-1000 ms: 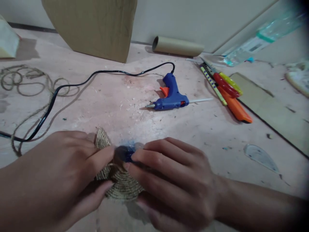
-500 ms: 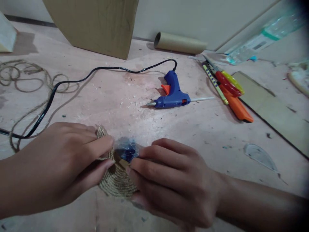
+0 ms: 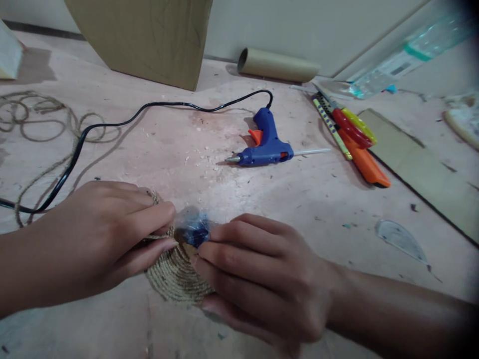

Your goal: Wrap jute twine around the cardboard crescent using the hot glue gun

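Observation:
A round piece wrapped in rows of jute twine (image 3: 179,281) lies between my hands, close to the table. At its upper side a clear plastic part with blue in it (image 3: 194,230) shows, along with a strip of brown board. My left hand (image 3: 116,229) is closed at the piece's left edge, thumb and forefinger pinching the twine. From the right, my right hand (image 3: 265,279) is closed around the wrapped piece, its fingertips by the plastic part. The fingers hide much of the piece's right side.
A blue glue gun (image 3: 267,147) lies beyond my hands, its black cord (image 3: 168,104) running left. Loose twine (image 3: 45,122) lies at left. Farther right are red-and-yellow-handled scissors (image 3: 354,129), an orange cutter (image 3: 368,167), cardboard (image 3: 422,174) and a protractor-like clear piece (image 3: 402,242). A cardboard tube (image 3: 279,65) lies behind.
Both hands and the wrapped piece have shifted slightly left and turned a little. More of the twine rows shows below my left thumb. The grips look the same.

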{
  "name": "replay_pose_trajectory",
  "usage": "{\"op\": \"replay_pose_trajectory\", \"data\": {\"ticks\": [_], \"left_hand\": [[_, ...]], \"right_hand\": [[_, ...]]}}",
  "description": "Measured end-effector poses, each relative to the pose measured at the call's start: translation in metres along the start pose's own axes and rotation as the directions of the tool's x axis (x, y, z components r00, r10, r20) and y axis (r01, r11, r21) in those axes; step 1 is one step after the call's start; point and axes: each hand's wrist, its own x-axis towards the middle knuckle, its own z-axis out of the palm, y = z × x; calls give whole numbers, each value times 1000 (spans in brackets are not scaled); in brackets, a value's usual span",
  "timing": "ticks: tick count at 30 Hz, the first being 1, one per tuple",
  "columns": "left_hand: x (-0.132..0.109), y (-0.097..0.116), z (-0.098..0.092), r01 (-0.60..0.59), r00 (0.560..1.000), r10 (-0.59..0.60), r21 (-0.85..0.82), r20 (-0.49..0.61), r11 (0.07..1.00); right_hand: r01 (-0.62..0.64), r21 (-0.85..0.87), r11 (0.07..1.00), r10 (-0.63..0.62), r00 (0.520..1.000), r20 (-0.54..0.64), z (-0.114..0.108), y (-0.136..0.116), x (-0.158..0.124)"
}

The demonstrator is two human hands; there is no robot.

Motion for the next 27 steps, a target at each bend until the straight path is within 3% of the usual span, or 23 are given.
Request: {"op": "replay_pose_trajectory", "data": {"ticks": [8,17,22,27], "left_hand": [[-1,-1,-2,25,999,-26,21,25,999],[1,0,1,18,1000,-20,73,18,997],[0,-2,2,39,999,-36,86,-41,996],[0,-4,1,2,1000,-2,126,-6,992]], "right_hand": [[-33,54,998,31,999,34,1,0,1],[-72,82,994,73,997,-16,6,0,-2],[-70,133,989,67,997,24,3,2,-1],[-85,163,983,74,995,72,3,2,-1]]}}
